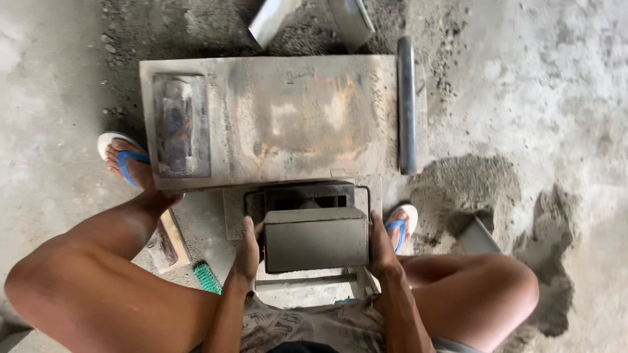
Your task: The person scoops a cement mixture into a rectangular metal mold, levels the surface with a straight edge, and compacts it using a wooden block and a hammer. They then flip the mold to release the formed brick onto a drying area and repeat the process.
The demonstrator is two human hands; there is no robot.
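Observation:
A grey rectangular cement block (316,238) is held between both my hands, just above a dark metal mould box (301,196) at the near edge of a worn metal work plate (288,117). My left hand (248,252) presses flat against the block's left side. My right hand (379,245) presses against its right side. The block sits level, its top face towards me.
A dark rectangular insert (182,125) lies on the plate's left end, and a black bar handle (407,104) runs along its right edge. Loose sand and cement (471,183) are piled to the right. A green brush (208,277) and a wooden piece (171,240) lie by my left leg.

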